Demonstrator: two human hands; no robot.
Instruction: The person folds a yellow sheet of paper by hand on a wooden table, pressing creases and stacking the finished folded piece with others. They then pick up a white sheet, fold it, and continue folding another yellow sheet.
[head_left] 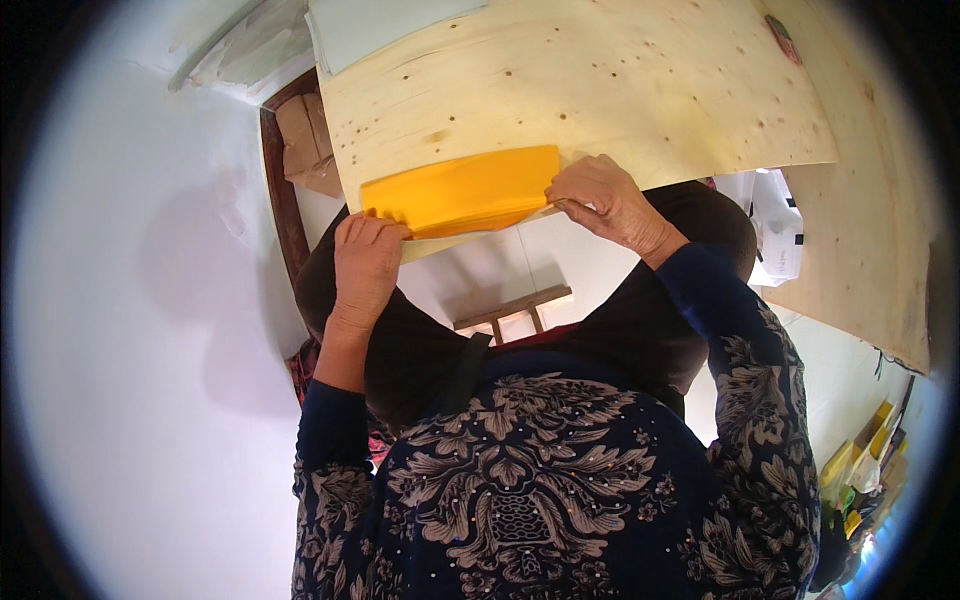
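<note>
A folded yellow sheet, perhaps paper (pixel 465 185), lies along the near edge of a wooden board, its near side lifted slightly and showing a pale underside. My left hand (pixel 368 255) pinches its near left corner, the fingers curled over the edge. At the near right corner my right hand (pixel 602 200) grips the same sheet between thumb and fingers. Between the two hands the near edge is stretched and hangs a little past the board.
The light wooden board (pixel 620 100) spreads ahead over my knees. Pale sheets (pixel 375 30) lie at its far left. A small reddish-green object (pixel 783 40) rests far right. A cardboard box (pixel 308 145) stands left, a white bag (pixel 777 230) right. A wooden stool (pixel 515 312) shows below.
</note>
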